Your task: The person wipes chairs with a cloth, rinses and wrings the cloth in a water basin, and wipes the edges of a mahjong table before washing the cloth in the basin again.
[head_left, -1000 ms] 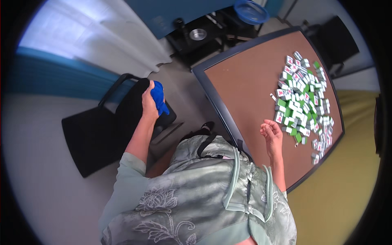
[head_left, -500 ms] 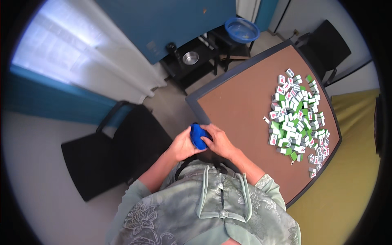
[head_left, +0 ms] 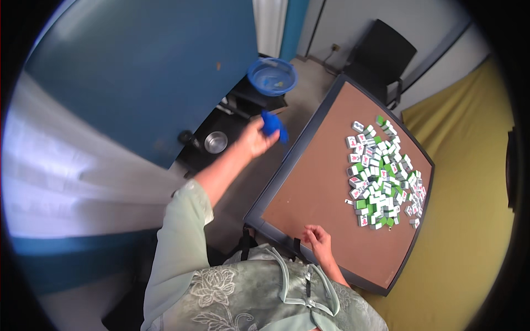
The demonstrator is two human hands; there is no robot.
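My left arm reaches out forward, and my left hand point(head_left: 258, 139) is closed on a crumpled blue cloth point(head_left: 272, 126). The cloth hangs past the fingertips, over the gap between the table and the black stand. My right hand point(head_left: 318, 243) is over the near left edge of the brown table point(head_left: 301, 190). Its fingers are loosely bent and a little apart, with nothing seen in them. A large heap of green and white mahjong tiles point(head_left: 381, 176) covers the right part of the table, away from both hands.
Beyond my left hand, a blue plastic basin point(head_left: 272, 77) rests on a low black stand. A round metal bowl point(head_left: 216, 142) and a dark object point(head_left: 187, 138) sit nearer on it. A black chair point(head_left: 381, 55) stands past the table's far corner. A mustard cloth point(head_left: 458, 182) hangs at the right.
My left hand has carried the blue cloth forward, toward the basin. My right hand has come off the cloth and is now over the table edge. The view has turned to the left.
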